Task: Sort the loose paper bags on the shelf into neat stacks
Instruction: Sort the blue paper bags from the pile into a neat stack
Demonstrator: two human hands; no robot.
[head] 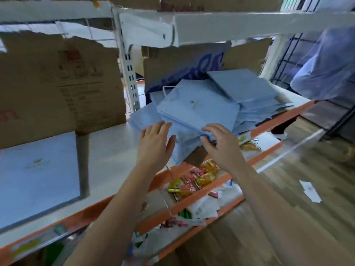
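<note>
- The messy pile of flat pale blue paper bags (197,110) lay on the white shelf board (107,150), just to the right of the white metal shelf post (130,73).
- The bags pointed every which way, and some hung over the front edge of the board.
- My left hand (155,143) was flat with its fingers straight, touching the left edge of the pile.
- My right hand (221,143) had bent fingers on top of the front edge and the thumb under it, so I think it pinched a few bags.
- I thought the bags were light and thin and would bend easily.
- They looked smooth, so they could slide off each other.
- Holding a small bunch by both side edges seemed best, with no pulling on the thin white cord handle (167,89).
- A big brown cardboard box (57,83) stood to the left of the post.
- One more pale blue bag (38,175) lay flat further left of the post, lower down in my view.
- A dark blue bag with letters (192,68) leaned up right of the post, behind the pile.
- Yellow and red snack packets (194,181) sat on a lower shelf, below and right of the post, where loose bags could drop.
- A person in pale blue clothes (326,64) stood far right of the post.
</note>
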